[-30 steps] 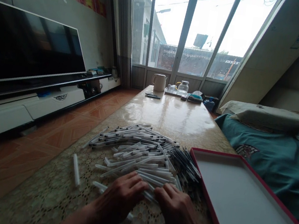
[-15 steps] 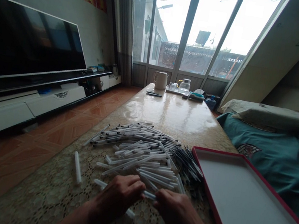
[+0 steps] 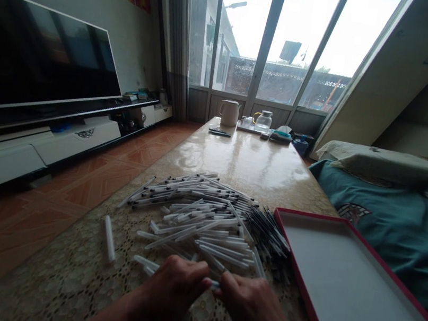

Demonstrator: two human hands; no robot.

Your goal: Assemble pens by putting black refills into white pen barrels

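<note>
A heap of clear white pen barrels (image 3: 197,217) lies on the lace-covered table (image 3: 71,278), with a bunch of thin dark refills (image 3: 267,233) at its right side. My left hand (image 3: 170,293) and my right hand (image 3: 246,307) are close together at the near edge of the heap. Both are closed, pinching one pen barrel (image 3: 214,284) between them. One barrel (image 3: 109,239) lies apart to the left.
A shallow red-rimmed box with a white floor (image 3: 358,300) sits right of the heap. At the table's far end stand a cream jug (image 3: 229,113), a glass pot (image 3: 263,121) and a tray. A television (image 3: 39,64) is left, a teal bed (image 3: 390,219) right.
Both hands lay flat over the pile a second ago. They have drawn back toward me and closed on a single barrel between them. The view has tilted slightly down.
</note>
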